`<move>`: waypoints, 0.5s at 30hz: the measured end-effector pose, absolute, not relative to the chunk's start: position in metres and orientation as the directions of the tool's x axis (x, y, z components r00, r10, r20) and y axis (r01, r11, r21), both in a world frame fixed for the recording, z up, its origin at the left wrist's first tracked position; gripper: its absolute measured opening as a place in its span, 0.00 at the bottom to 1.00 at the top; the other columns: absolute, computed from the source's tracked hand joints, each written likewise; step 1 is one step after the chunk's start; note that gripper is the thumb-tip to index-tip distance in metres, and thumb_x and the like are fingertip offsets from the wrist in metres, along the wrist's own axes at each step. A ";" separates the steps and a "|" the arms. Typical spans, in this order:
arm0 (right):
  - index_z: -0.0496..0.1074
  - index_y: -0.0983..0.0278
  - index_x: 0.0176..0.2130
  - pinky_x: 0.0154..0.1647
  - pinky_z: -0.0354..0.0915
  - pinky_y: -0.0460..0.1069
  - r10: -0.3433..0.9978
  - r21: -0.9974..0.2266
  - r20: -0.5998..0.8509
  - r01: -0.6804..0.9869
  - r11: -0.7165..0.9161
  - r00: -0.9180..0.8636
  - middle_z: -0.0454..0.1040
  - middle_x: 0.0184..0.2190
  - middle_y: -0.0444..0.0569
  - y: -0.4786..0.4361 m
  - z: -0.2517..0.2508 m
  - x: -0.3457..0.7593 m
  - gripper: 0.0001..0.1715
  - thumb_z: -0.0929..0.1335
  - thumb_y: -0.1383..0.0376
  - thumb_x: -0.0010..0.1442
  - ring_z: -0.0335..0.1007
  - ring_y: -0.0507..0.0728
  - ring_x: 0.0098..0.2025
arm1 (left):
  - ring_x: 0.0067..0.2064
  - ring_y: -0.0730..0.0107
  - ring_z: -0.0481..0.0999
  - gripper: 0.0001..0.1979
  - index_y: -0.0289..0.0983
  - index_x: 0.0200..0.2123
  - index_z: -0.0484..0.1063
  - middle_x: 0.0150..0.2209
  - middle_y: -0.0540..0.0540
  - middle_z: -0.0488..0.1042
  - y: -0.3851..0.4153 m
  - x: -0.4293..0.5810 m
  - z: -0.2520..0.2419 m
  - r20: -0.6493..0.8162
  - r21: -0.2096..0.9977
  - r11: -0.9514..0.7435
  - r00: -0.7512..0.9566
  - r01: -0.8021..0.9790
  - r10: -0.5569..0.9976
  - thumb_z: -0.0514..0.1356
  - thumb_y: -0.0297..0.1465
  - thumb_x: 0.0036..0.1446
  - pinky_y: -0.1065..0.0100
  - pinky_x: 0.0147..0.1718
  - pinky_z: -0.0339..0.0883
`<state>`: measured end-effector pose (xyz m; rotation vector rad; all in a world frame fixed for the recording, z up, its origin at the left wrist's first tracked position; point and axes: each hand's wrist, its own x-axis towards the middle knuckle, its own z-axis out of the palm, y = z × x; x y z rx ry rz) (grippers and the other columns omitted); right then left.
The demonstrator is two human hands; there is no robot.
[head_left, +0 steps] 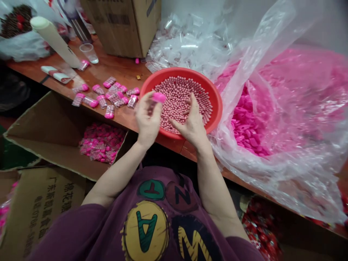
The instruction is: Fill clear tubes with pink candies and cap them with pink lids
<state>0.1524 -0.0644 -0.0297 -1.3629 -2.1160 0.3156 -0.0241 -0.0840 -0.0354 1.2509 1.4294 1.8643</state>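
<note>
My left hand (148, 121) is closed around a small candy container with a bright pink cap (158, 97); its body is blurred and mostly behind my fingers. It is over the left rim of a red basin (216, 108). The basin holds many small round pink candies (176, 94). Over the basin's right side is my right hand (194, 125), fingers spread and nothing visible between them. Left of the basin, several clear containers with pink caps and candies inside (109, 111) lie scattered on the wooden table (122, 67).
A large clear bag (285, 166) of loose pink caps (244, 119) stands right of the basin. Clear empty containers (190, 43) are heaped behind it, near a cardboard box (122, 29). Below the table edge, an open carton (49, 127) holds filled containers (102, 143).
</note>
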 end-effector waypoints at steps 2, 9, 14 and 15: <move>0.61 0.67 0.77 0.65 0.74 0.68 0.912 -0.536 0.282 0.740 0.407 -0.297 0.73 0.70 0.68 -0.064 -0.029 0.154 0.42 0.70 0.55 0.72 0.75 0.71 0.66 | 0.56 0.66 0.85 0.21 0.42 0.67 0.66 0.60 0.43 0.79 -0.101 -0.068 -0.050 0.445 0.895 -0.285 -0.632 0.345 0.635 0.60 0.28 0.74 0.66 0.53 0.82; 0.79 0.70 0.63 0.60 0.76 0.64 0.913 -0.513 0.199 0.756 0.408 -0.357 0.85 0.54 0.64 -0.069 -0.022 0.154 0.25 0.67 0.59 0.75 0.83 0.69 0.54 | 0.33 0.81 0.73 0.16 0.36 0.52 0.64 0.40 0.53 0.73 -0.163 -0.205 -0.112 0.090 0.971 0.188 -0.952 0.149 0.294 0.57 0.17 0.64 0.74 0.38 0.75; 0.81 0.70 0.61 0.50 0.77 0.60 0.904 -0.521 0.225 0.739 0.428 -0.364 0.87 0.50 0.64 -0.067 -0.022 0.157 0.27 0.65 0.56 0.76 0.84 0.66 0.44 | 0.31 0.74 0.73 0.07 0.35 0.46 0.67 0.32 0.55 0.69 -0.183 -0.234 -0.130 -0.025 0.888 0.440 -0.942 0.133 0.335 0.56 0.23 0.66 0.64 0.40 0.79; 0.81 0.70 0.61 0.49 0.77 0.59 0.902 -0.520 0.229 0.737 0.432 -0.366 0.87 0.50 0.64 -0.067 -0.022 0.158 0.28 0.65 0.55 0.76 0.84 0.66 0.43 | 0.34 0.70 0.76 0.07 0.35 0.46 0.67 0.33 0.53 0.70 -0.185 -0.238 -0.131 -0.015 0.853 0.496 -0.941 0.165 0.338 0.56 0.23 0.65 0.60 0.44 0.80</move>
